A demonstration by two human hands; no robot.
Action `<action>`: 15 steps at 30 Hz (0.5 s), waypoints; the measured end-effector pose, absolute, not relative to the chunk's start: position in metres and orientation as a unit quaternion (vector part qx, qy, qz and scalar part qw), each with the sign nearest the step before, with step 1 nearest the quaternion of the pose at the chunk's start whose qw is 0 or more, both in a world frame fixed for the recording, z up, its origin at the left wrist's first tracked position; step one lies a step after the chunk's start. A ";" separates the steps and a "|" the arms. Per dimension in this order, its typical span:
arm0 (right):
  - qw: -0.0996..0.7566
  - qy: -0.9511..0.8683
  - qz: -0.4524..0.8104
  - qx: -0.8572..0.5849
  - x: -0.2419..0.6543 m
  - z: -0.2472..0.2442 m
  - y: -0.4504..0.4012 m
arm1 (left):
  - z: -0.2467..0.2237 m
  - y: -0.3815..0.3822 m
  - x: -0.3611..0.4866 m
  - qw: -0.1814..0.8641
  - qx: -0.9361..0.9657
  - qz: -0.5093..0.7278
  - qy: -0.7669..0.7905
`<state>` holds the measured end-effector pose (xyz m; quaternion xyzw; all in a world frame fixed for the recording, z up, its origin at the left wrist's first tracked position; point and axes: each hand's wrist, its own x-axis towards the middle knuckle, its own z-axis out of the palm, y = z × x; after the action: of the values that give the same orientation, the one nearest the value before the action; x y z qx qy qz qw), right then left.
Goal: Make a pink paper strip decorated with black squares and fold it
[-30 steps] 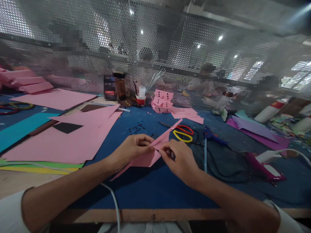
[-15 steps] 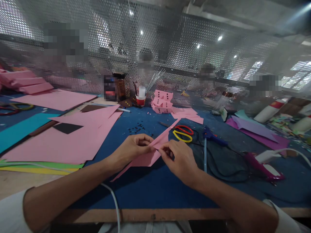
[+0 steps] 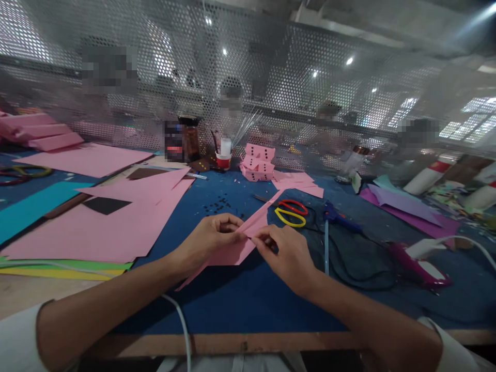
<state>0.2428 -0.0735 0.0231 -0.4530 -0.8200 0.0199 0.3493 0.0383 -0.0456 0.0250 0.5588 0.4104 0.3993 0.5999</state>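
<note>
Over the blue table mat, a folded piece of pink paper point(image 3: 233, 256) is held at a slant. My left hand point(image 3: 211, 238) is closed on it, thumb on top and fingers behind. The fingertips of my right hand point(image 3: 287, 253) are pinched together against the paper, close to my left thumb. A tiny dark bit, seemingly black paper, shows at those fingertips. Small black paper bits point(image 3: 221, 204) lie scattered beyond my left hand. Scissors point(image 3: 291, 213) with red and yellow handles rest just past my right hand.
Pink sheets point(image 3: 101, 232) cover the left side. Behind stand folded pink pieces with black dots point(image 3: 259, 163) and a cup point(image 3: 223, 160). A blue glue gun point(image 3: 341, 217), a magenta tool point(image 3: 420, 263) and cables lie right. A perforated metal screen point(image 3: 271, 67) closes off the back.
Both hands stay almost in place on the pink paper. My right fingertips have shifted very slightly left along it, and the whole view has moved a little.
</note>
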 end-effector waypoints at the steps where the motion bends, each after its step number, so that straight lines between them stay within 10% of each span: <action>1: 0.351 -0.816 0.029 -0.458 0.243 0.023 -0.073 | 0.025 -0.045 0.038 0.603 0.558 0.399 0.408; 15: 0.394 -0.753 0.235 -0.471 0.242 0.018 -0.072 | 0.024 -0.044 0.038 0.600 0.561 0.405 0.401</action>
<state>0.2416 -0.0719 0.0184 -0.4710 -0.7533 0.2349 0.3945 0.0381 -0.0441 0.0237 0.5614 0.4015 0.4047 0.5999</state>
